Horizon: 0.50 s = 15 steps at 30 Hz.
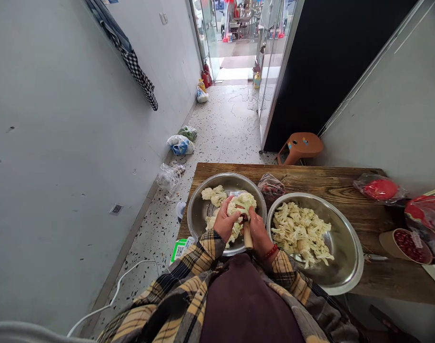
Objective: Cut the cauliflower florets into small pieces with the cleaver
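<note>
My left hand (227,221) is closed round a piece of cauliflower (241,202), held over a steel bowl (193,205). My right hand (259,232) grips a wooden-handled knife (248,237) against the same piece, its thumb on the cauliflower. The handle points toward my body, and the blade is hidden by the hands and cauliflower. Larger cauliflower pieces (214,194) lie in the bowl under my hands. To the right, a second steel bowl (349,257) holds a heap of small cut florets (299,231).
Both bowls stand on a wooden table (331,178). Behind them lies a plastic bag of dark contents (270,186). At right are a wrapped red item (380,188) and a tub of dark red pieces (412,245). An orange stool (303,145) and floor bags (181,144) stand beyond.
</note>
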{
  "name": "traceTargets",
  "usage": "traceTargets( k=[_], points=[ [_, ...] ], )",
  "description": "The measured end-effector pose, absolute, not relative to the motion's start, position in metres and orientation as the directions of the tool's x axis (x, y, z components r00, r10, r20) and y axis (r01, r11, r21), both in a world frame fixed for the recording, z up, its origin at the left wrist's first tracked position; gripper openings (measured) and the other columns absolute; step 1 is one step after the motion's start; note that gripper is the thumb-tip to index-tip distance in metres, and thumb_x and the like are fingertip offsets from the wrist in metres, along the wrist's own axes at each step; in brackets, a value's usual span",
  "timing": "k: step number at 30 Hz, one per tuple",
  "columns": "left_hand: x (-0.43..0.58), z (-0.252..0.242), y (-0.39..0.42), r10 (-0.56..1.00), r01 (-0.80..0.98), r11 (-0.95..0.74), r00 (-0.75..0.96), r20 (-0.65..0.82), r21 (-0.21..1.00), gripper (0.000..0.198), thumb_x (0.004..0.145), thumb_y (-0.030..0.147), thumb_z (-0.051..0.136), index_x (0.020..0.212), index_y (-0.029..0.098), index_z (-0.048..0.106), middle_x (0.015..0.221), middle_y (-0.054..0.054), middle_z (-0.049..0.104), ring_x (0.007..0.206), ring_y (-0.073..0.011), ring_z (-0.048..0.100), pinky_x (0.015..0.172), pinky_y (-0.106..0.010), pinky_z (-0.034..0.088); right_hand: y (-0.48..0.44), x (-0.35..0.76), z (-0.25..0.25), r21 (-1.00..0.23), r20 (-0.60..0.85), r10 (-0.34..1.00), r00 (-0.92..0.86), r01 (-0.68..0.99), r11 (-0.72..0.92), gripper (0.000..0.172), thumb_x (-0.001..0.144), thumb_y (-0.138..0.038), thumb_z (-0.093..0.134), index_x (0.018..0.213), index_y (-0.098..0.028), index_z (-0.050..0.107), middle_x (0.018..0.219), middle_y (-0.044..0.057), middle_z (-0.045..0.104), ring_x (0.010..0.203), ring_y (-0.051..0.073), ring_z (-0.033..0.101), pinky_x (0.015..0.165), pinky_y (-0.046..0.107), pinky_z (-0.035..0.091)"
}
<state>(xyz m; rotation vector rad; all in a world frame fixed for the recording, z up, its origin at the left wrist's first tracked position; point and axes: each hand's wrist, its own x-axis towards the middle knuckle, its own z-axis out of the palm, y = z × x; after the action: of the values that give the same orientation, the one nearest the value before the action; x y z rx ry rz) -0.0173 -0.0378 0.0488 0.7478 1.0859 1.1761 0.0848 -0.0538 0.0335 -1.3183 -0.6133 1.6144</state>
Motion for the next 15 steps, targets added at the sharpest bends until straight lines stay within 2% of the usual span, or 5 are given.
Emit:
traceTargets(
  k=[3, 6, 10, 13, 15],
  points=[
    [-0.017, 0.053, -0.043, 0.994, -0.067, 0.11, 0.005, -0.11, 0.992, 0.062, 0.066, 0.024, 0.072, 0.125, 0.018, 0.05, 0.102, -0.006, 0.065, 0.097, -0.0208, 0.059, 0.09, -0.033, 0.045, -0.051, 0.082, 0.032, -0.821, -0.471, 0.882, 0.029, -0.382, -0.426, 0.055, 0.082, -0.066, 0.039, 0.098, -0.02, 0.063, 0.071, 0.006, 0.066, 0.057, 0.02, 0.059, 0.047, 0.031, 0.045],
    [-0.021, 0.066, -0.053, 0.999, 0.15, -0.008, 0.033, 0.003, 0.989, 0.048, 0.07, 0.023, 0.069, 0.116, 0.017, 0.056, 0.091, -0.005, 0.066, 0.091, -0.021, 0.06, 0.093, -0.036, 0.043, -0.046, 0.079, 0.024, -0.844, -0.435, 0.898, 0.07, -0.378, -0.379, 0.051, 0.08, -0.067, 0.042, 0.088, -0.021, 0.063, 0.072, 0.006, 0.067, 0.067, 0.022, 0.062, 0.053, 0.03, 0.048],
    [-0.038, 0.078, -0.064, 0.995, 0.266, -0.099, 0.039, 0.092, 0.959, 0.033, 0.071, 0.022, 0.065, 0.104, 0.02, 0.06, 0.092, -0.004, 0.066, 0.092, -0.0211, 0.06, 0.093, -0.035, 0.042, -0.035, 0.091, 0.014, -0.807, -0.546, 0.825, 0.149, -0.359, -0.469, 0.049, 0.078, -0.07, 0.04, 0.07, -0.023, 0.051, 0.057, 0.003, 0.059, 0.049, 0.018, 0.055, 0.043, 0.03, 0.043],
    [-0.058, 0.065, -0.059, 0.995, 0.352, -0.092, 0.067, 0.073, 0.931, 0.034, 0.072, 0.022, 0.063, 0.106, 0.02, 0.058, 0.095, -0.005, 0.065, 0.094, -0.0219, 0.06, 0.093, -0.036, 0.042, -0.031, 0.108, 0.016, -0.796, -0.571, 0.806, 0.158, -0.346, -0.496, 0.046, 0.08, -0.068, 0.04, 0.069, -0.024, 0.048, 0.055, 0.001, 0.058, 0.04, 0.015, 0.048, 0.038, 0.028, 0.039],
    [-0.068, 0.052, -0.051, 0.997, 0.432, -0.07, 0.063, 0.047, 0.899, 0.038, 0.071, 0.022, 0.063, 0.108, 0.019, 0.058, 0.101, -0.008, 0.064, 0.099, -0.0249, 0.058, 0.094, -0.039, 0.041, -0.034, 0.114, 0.019, -0.826, -0.532, 0.837, 0.129, -0.294, -0.48, 0.045, 0.08, -0.066, 0.043, 0.07, -0.023, 0.05, 0.057, 0.003, 0.06, 0.039, 0.014, 0.048, 0.036, 0.028, 0.037]
  ],
)
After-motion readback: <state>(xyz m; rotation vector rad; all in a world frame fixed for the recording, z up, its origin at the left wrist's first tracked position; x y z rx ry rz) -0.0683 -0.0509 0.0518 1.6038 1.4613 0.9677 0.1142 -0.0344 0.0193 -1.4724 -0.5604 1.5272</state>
